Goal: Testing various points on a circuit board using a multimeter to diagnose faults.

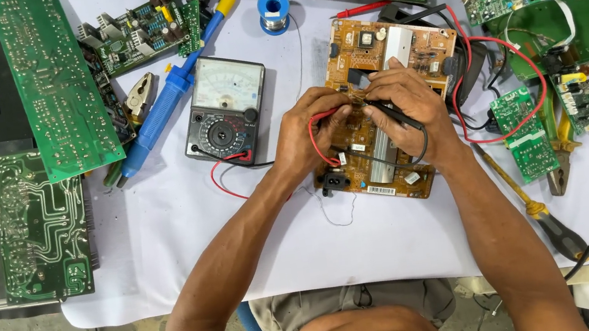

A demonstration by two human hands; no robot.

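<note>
A tan circuit board (401, 47) lies on the white cloth in front of me. My left hand (305, 133) pinches a red test probe whose lead (319, 150) loops over the board. My right hand (404, 100) grips a black test probe (399, 116), its tip pressed to the board's middle beside the left fingers. Both leads run to an analog multimeter (225, 110) standing left of the board.
A blue desoldering pump (163, 107) and a solder spool (274, 11) lie at the back. Several green circuit boards (53, 84) cover the left and right sides. A yellow-handled screwdriver (534, 205) and pliers (557, 151) rest at the right.
</note>
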